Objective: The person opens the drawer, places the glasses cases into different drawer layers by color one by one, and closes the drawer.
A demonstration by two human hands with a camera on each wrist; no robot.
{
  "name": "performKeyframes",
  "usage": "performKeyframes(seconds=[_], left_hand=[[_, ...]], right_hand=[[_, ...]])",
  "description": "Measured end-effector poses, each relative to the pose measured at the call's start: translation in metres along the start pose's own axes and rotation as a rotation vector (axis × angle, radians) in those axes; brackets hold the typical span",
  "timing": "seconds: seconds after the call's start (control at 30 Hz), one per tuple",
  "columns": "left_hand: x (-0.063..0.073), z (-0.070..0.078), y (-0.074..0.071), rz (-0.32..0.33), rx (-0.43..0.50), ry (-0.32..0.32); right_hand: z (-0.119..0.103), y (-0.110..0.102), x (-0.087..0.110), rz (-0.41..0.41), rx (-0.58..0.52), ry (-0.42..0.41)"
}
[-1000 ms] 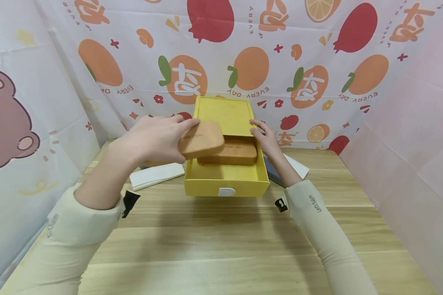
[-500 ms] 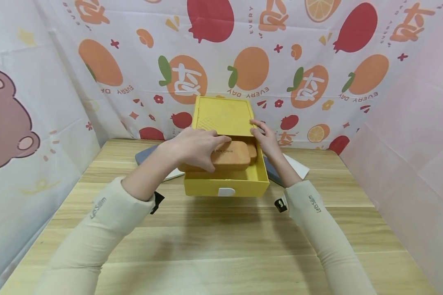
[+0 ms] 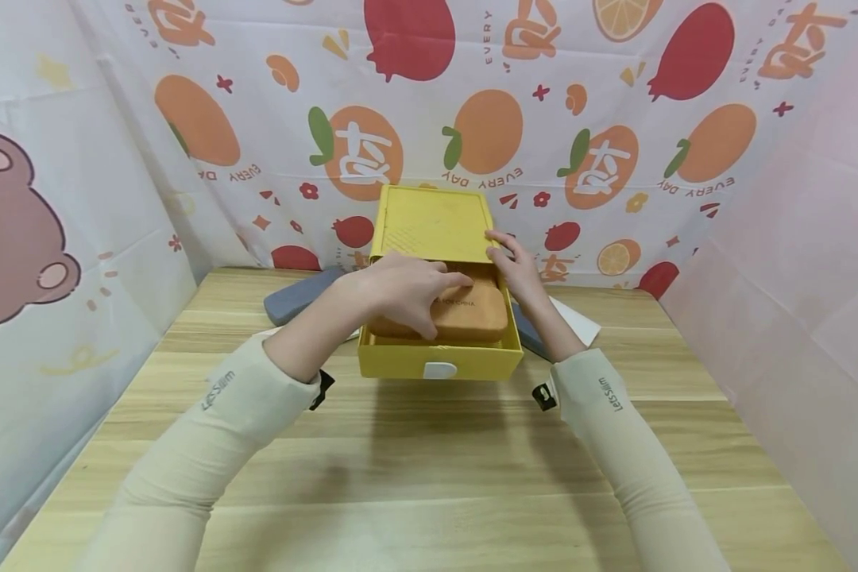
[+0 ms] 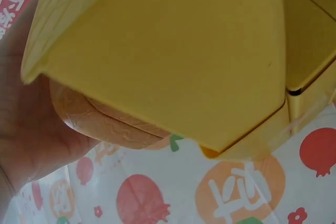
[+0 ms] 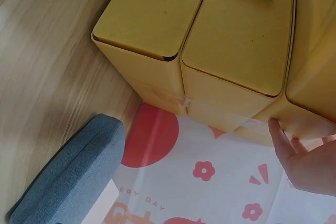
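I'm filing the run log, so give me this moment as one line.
left hand: holds orange case at open drawer | right hand: touches yellow cabinet

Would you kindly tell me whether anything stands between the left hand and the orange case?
Nothing visible does: in the head view, the left hand grips the orange case directly, at the open drawer.

The case (image 3: 481,316) is in the drawer (image 3: 393,365), the curtain (image 3: 429,48) behind both

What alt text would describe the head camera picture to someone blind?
A person's left hand grips a tan case at the open drawer of a yellow unit, while the right hand touches the unit's edge. Fruit-patterned cloth hangs behind.
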State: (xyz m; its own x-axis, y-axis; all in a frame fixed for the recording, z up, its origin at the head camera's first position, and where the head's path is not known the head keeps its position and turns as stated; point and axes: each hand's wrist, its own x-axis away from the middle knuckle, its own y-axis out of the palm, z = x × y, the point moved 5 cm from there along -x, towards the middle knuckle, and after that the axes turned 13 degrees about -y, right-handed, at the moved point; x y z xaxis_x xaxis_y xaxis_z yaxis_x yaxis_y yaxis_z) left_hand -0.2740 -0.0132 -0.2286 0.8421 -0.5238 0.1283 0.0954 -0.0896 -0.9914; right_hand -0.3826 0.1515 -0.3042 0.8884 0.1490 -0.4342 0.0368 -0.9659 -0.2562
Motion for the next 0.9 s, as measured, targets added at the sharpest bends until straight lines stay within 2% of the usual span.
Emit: performKeyframes(seconds=[0.17, 0.43, 0.77, 0.9], left_hand=[[-0.004, 0.001, 0.01, -0.057, 0.01, 0.011], [-0.005, -0.002, 0.02, -0.082, 0.046, 0.032], [-0.005, -0.006, 0.031, -0.051, 0.014, 0.037], [-0.005, -0.005, 0.037, -0.011, 0.013, 0.051]], right_hand=[[0.0, 0.0, 0.001, 0.0, 0.02, 0.004], [0.001, 0.0, 0.001, 0.008, 0.036, -0.016], [0.001, 0.0, 0.001, 0.009, 0.028, -0.013], [0.001, 0.0, 0.001, 0.011, 0.02, -0.005]])
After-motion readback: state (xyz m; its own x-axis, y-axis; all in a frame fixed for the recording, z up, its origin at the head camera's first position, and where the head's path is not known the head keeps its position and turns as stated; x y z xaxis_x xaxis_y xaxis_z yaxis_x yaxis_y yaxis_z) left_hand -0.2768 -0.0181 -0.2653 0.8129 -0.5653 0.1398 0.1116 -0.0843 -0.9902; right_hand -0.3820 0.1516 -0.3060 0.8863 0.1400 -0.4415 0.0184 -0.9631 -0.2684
